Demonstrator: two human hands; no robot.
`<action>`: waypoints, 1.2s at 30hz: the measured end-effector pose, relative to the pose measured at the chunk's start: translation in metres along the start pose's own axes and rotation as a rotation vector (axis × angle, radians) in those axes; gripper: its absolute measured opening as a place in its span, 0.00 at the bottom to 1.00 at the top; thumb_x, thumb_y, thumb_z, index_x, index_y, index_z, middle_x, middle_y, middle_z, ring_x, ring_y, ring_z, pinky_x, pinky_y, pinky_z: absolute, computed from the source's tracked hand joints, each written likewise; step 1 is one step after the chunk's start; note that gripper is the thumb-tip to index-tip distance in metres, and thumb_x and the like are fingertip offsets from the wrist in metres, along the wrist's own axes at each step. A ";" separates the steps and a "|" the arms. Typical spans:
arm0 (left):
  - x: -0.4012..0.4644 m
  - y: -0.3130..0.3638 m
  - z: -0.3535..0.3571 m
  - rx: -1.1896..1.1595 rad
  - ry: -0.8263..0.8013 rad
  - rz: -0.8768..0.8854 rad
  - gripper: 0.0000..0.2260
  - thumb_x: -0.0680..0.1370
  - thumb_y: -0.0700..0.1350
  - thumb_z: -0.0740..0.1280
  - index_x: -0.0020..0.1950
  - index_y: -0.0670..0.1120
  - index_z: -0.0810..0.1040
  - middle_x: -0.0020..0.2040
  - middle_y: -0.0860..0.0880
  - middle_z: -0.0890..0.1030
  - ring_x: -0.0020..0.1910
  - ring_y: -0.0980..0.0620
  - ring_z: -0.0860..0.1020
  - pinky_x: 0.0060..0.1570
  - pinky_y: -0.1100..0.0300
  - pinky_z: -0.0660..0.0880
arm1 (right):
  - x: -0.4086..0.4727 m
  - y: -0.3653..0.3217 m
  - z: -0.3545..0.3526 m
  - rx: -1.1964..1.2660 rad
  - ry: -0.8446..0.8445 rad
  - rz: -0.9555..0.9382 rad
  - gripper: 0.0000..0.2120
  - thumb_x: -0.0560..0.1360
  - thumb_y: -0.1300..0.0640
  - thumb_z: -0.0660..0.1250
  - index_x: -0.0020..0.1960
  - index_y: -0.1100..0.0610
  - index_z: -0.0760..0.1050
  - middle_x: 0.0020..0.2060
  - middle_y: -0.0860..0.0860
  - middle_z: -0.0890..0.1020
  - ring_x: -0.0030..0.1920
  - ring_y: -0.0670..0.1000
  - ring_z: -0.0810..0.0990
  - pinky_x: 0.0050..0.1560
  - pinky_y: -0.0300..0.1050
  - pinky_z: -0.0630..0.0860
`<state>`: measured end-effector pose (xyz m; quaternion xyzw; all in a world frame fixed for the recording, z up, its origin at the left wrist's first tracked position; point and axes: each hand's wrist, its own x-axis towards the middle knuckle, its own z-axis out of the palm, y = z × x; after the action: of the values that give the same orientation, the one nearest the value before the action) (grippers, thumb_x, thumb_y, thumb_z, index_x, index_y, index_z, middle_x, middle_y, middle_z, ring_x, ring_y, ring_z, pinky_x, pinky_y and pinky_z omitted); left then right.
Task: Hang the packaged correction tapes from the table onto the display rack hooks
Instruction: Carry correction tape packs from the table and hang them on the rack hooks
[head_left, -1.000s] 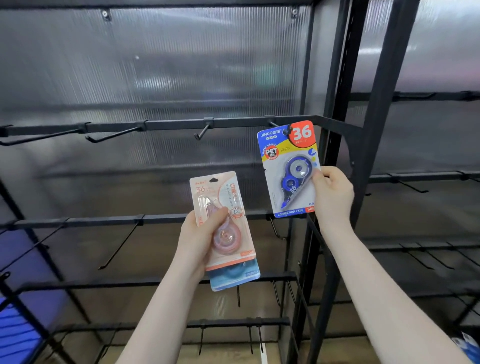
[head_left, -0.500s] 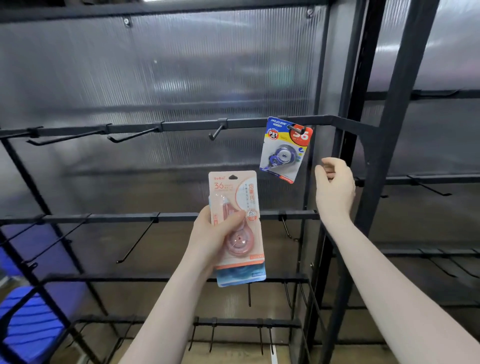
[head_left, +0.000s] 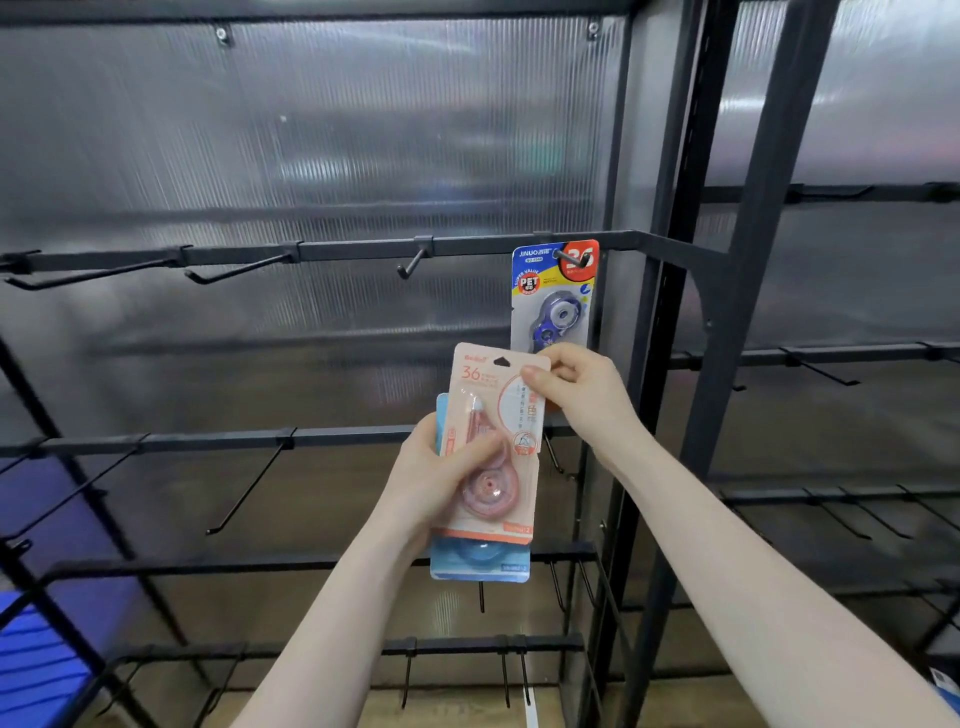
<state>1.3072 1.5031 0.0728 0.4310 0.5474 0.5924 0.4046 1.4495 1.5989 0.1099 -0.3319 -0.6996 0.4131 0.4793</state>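
The left hand (head_left: 441, 480) grips a pink pack (head_left: 493, 441) stacked on a blue pack (head_left: 480, 564). The right hand (head_left: 587, 395) pinches the pink pack's top corner. Above, a blue-carded tape (head_left: 555, 296) hangs on the rack's rightmost hook (head_left: 571, 258).

A blue correction tape pack (head_left: 555, 296) is hanging upright on the rightmost hook (head_left: 571, 258) of the rack's top bar. I am gripping a pink pack (head_left: 493, 447) in my left hand (head_left: 441, 480), with a light-blue pack (head_left: 480, 564) stacked behind it, and my right hand (head_left: 576, 389) is pinching the pink pack's upper right corner.
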 end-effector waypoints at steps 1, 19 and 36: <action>0.000 0.001 -0.002 -0.003 0.009 0.008 0.17 0.73 0.47 0.74 0.58 0.43 0.76 0.51 0.46 0.85 0.46 0.50 0.84 0.41 0.60 0.79 | 0.001 0.000 -0.002 0.026 0.044 -0.011 0.06 0.76 0.64 0.66 0.40 0.57 0.74 0.34 0.49 0.81 0.34 0.40 0.80 0.37 0.37 0.75; -0.001 0.015 -0.024 -0.113 0.169 0.015 0.08 0.79 0.45 0.67 0.53 0.41 0.79 0.49 0.43 0.85 0.50 0.39 0.83 0.51 0.45 0.79 | 0.022 -0.060 -0.032 -0.030 0.446 -0.366 0.03 0.77 0.59 0.65 0.44 0.56 0.75 0.37 0.44 0.79 0.40 0.40 0.79 0.38 0.33 0.74; -0.003 0.018 -0.034 -0.086 0.183 0.052 0.09 0.79 0.45 0.66 0.53 0.40 0.79 0.48 0.45 0.85 0.48 0.41 0.84 0.50 0.44 0.79 | 0.053 -0.043 -0.037 -0.164 0.540 -0.130 0.03 0.77 0.57 0.66 0.45 0.56 0.76 0.39 0.50 0.81 0.43 0.50 0.82 0.42 0.46 0.79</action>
<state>1.2758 1.4892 0.0900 0.3711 0.5448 0.6625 0.3556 1.4642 1.6350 0.1766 -0.4222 -0.5974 0.2201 0.6452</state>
